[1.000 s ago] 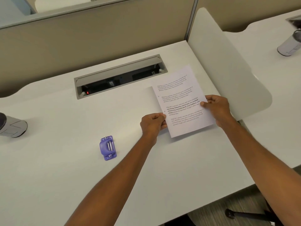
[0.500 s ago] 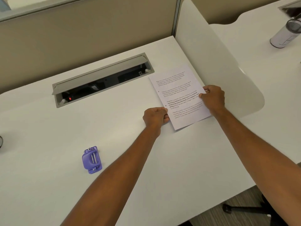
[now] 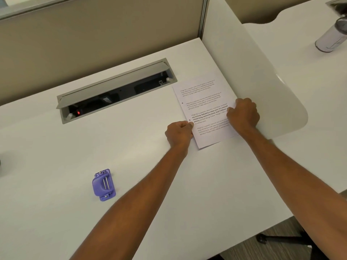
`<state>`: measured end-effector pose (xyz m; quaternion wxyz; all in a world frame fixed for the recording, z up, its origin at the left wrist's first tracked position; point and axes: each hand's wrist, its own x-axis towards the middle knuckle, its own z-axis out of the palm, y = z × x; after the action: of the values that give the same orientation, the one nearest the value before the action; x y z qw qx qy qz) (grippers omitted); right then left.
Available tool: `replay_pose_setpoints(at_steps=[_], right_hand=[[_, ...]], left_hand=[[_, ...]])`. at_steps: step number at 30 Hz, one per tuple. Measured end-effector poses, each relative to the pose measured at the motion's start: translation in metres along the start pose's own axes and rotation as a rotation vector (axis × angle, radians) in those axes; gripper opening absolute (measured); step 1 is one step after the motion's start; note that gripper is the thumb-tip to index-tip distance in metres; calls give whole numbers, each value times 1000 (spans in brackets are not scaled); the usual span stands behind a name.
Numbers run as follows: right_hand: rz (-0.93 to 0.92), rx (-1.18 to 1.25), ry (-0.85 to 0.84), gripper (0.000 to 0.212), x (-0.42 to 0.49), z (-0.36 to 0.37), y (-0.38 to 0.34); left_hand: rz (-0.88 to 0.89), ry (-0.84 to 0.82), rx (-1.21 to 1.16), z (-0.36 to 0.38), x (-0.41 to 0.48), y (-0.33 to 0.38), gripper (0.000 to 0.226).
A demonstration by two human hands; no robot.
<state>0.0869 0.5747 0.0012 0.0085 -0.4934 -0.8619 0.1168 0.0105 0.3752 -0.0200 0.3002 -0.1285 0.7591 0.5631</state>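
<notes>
Paper [image 3: 203,102] lies flat on the surface [image 3: 131,147], a printed sheet between my two hands. Its long axis runs away from me, with the far end leaning a little to the left. My left grip [image 3: 179,134] pinches the sheet's left long edge near the lower corner, thumb on top and fingers curled. My right grip [image 3: 243,115] is curled over the right long edge at about mid-height and covers the ends of some printed lines. The sheet sits straight ahead of both hands.

On the right, its edge runs just beside the foot of the white side panel [image 3: 253,81], so I judge there is no room to slide that way. Its far left corner is near the end of the open cable tray [image 3: 116,89].

The room for moving is to my left and toward me, where the purple hole punch [image 3: 103,184] stands well apart from the sheet. My left arm is the nearer one to it.
</notes>
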Motion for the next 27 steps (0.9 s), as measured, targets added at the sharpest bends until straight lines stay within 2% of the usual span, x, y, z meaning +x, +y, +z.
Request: replay_pose_setpoints(at_steps=[2,4,9,17,22,27], right_hand=[[0,10,-4,33,-1,0,0],[1,12,-10,33,-1,-1,0],[-1,11,-20,33,-2,-2,-1],[7,51,-28,31,-4,-4,0],[11,144,-8,36,-15,-10,-7],[-57,287,-11,41,-45,-16,-34]], left_hand=[[28,8,69,3,-1,0,32],[41,9,121,6,-2,2,30],[80,24,173,7,-5,4,42],[79,-8,260,2,-13,10,33],[68,-22,222,-12,-20,11,37],[63,-51,132,-49,-30,11,21]])
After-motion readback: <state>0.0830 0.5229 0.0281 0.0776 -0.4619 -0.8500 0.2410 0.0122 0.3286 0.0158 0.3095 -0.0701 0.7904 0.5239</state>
